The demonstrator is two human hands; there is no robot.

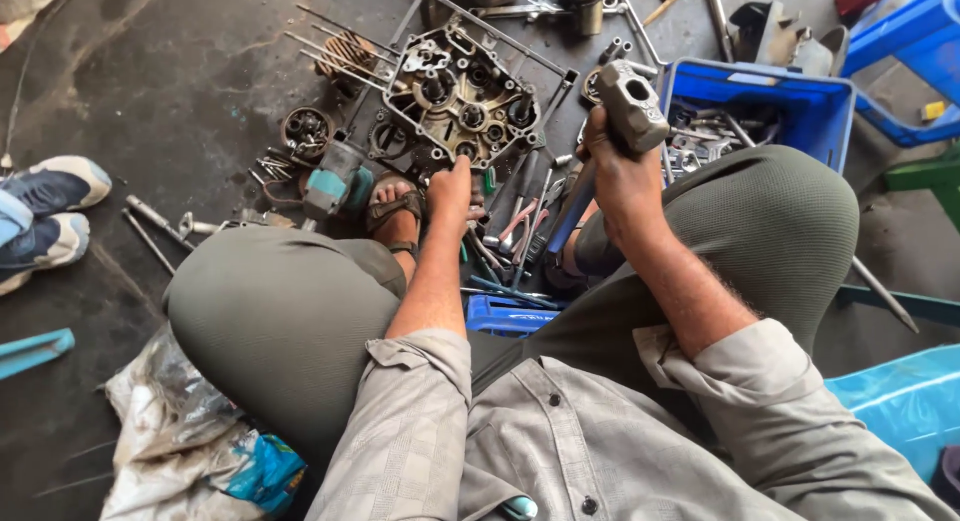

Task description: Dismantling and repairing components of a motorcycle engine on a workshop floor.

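Grey steel hammer (628, 106), blocky head up, blue-grey handle running down and toward the body: right hand (622, 176) wraps it just under the head, fingers closed tight round the shaft. Hammer is raised, clear of the work. Left hand (452, 193) is down at the near edge of the open grey metal engine case (462, 93); fingers curl over something small there, cannot tell what or how firmly. Case lies flat on the dark oily floor (180, 91), ahead and left of the hammer head, long studs (340, 46) pointing away left. Left hand is nearer the case. Loose pliers and hand tools (520, 226) lie between the sandalled feet; blue plastic crate (790, 96) of parts sits right of the hammer.
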